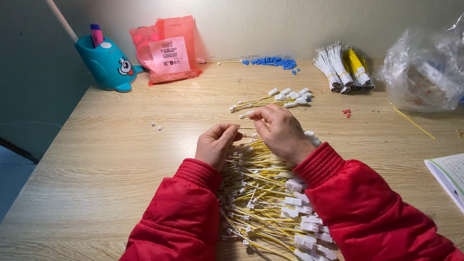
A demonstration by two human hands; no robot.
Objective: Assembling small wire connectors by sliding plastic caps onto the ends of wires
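A big heap of yellow wires with white connectors (263, 198) lies on the wooden table (121, 150) between my red sleeves. My left hand (215, 143) pinches a small white piece at its fingertips, just above the heap's top. My right hand (281, 132) is curled beside it, fingertips pinched on the end of a thin yellow wire. The two hands nearly touch. A smaller group of finished-looking wires with white connectors (280, 98) lies beyond my hands.
A teal animal-shaped holder (108, 65) and pink plastic bags (166, 50) stand at the back left. Blue small parts (273, 61), tied wire bundles (340, 67) and a clear plastic bag (425, 72) sit at the back right. A booklet (449, 176) lies at the right edge.
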